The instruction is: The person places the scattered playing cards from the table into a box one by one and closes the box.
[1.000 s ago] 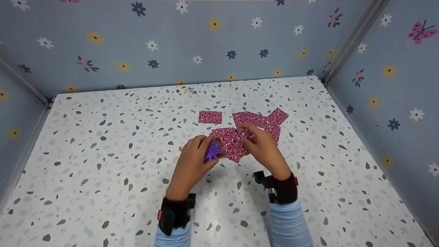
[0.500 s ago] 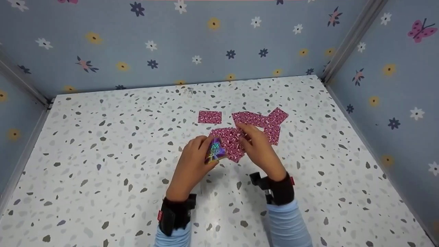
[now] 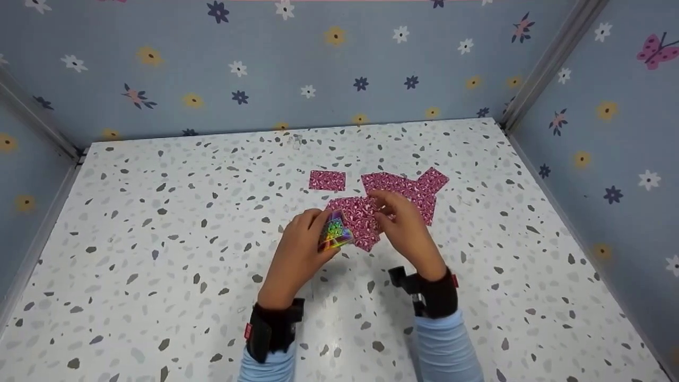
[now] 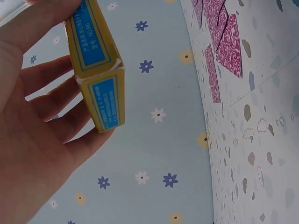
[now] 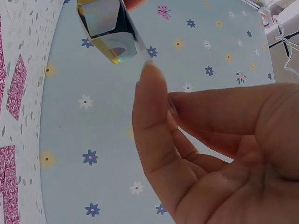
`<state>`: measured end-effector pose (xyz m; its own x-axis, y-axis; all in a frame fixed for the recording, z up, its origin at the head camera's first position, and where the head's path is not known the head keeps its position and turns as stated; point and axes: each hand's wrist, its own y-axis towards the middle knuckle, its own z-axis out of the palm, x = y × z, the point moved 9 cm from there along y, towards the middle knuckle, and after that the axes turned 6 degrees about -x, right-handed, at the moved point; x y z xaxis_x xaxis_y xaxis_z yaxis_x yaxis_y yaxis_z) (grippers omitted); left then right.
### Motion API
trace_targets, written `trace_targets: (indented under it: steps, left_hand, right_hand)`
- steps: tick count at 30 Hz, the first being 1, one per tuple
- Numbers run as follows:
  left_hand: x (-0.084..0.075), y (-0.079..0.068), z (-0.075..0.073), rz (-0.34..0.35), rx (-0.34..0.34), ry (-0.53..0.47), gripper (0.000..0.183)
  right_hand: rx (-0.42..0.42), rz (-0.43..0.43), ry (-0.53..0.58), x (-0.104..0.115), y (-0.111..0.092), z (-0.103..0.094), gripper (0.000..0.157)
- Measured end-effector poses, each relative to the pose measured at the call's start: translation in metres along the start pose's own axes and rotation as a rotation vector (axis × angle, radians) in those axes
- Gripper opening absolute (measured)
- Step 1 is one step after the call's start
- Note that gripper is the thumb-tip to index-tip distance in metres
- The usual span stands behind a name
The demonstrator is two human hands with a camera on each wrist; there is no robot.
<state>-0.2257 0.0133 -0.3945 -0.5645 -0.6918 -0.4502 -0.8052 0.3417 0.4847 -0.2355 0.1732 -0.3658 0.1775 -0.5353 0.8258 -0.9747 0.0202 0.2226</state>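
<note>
My left hand (image 3: pixel 297 254) grips a small card box (image 3: pixel 336 232), its shiny face throwing rainbow colours. In the left wrist view the box (image 4: pixel 96 51) shows yellow sides with blue printed panels, thumb on one side and fingers on the other. My right hand (image 3: pixel 409 236) hovers just right of the box, over the spread cards. In the right wrist view its index fingertip (image 5: pixel 152 72) points up at a pale strip by the box (image 5: pixel 105 21), thumb tip close to the index finger, nothing visible between them. Below both hands lie pink-and-white patterned playing cards (image 3: pixel 355 217), face down and overlapping.
One card (image 3: pixel 327 181) lies apart behind the pile. More overlapping cards (image 3: pixel 390 182) spread to the back right, partly hidden by the right hand. The speckled white table (image 3: pixel 175 254) is bordered by flowered blue walls (image 3: pixel 276 58) at back and sides.
The box's shiny face has turned from purple to rainbow colours as it tilts slightly. The right hand has shifted a little to the left. The cards lie as before.
</note>
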Motion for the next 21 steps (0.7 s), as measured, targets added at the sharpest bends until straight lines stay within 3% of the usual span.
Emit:
trace_targets:
  steps: [9,21]
  left_hand:
    - [0.002,0.0,0.0,-0.021,0.019,0.009,0.065]
    - [0.001,0.0,-0.004,0.0,-0.019,0.02,0.064]
  right_hand:
    - [-0.013,-0.019,-0.028,0.003,-0.001,0.007,0.034]
    - [0.038,-0.06,-0.138,0.011,-0.004,0.023,0.032]
